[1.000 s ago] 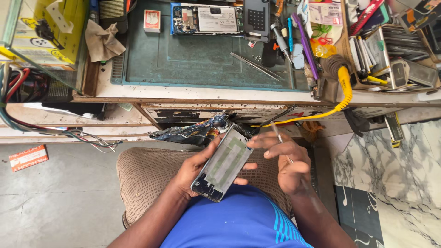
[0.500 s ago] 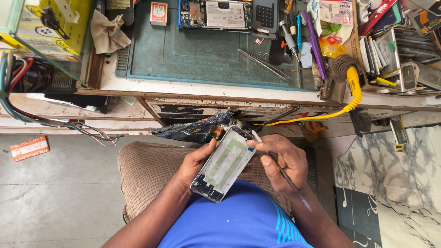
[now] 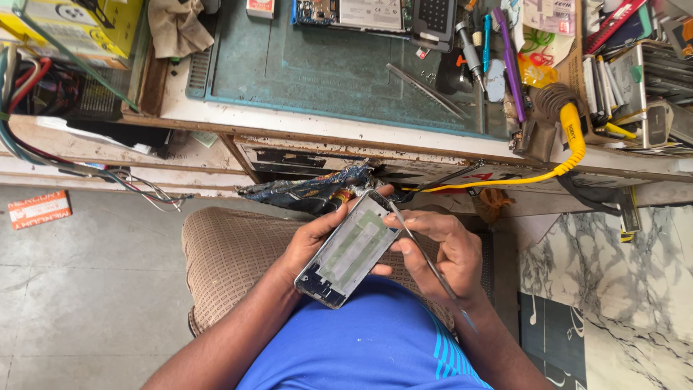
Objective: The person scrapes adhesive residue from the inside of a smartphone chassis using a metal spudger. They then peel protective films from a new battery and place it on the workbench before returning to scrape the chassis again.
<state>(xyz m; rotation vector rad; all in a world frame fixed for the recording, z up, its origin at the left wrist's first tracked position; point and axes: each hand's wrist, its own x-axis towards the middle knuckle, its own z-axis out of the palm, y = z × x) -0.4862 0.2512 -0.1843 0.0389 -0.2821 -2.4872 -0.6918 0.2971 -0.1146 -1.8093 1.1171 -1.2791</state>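
Metal and thin, the opened phone frame [image 3: 349, 249] over the lap looks light, stiff and easily bent, so its long edges are the safest grip: the left hand [image 3: 310, 242] is curled around its nine-o'clock edge, while the right hand [image 3: 440, 253] at three o'clock pinches tweezers [image 3: 422, 253] against its rim. A flat red packet [image 3: 37, 208] lies on the floor at nine o'clock, a yellow box [image 3: 76, 25] at eleven, a small red pack [image 3: 260, 7] on the bench [image 3: 325, 126] at twelve.

A small phone-repair workshop is crowding into view: a teal work mat [image 3: 317, 72] is lying on a worn wooden bench [image 3: 375, 137], with a circuit board [image 3: 346, 13], tweezers [image 3: 426, 90], screwdrivers [image 3: 469, 54] and tangled cables [image 3: 108, 177] piling up around it.
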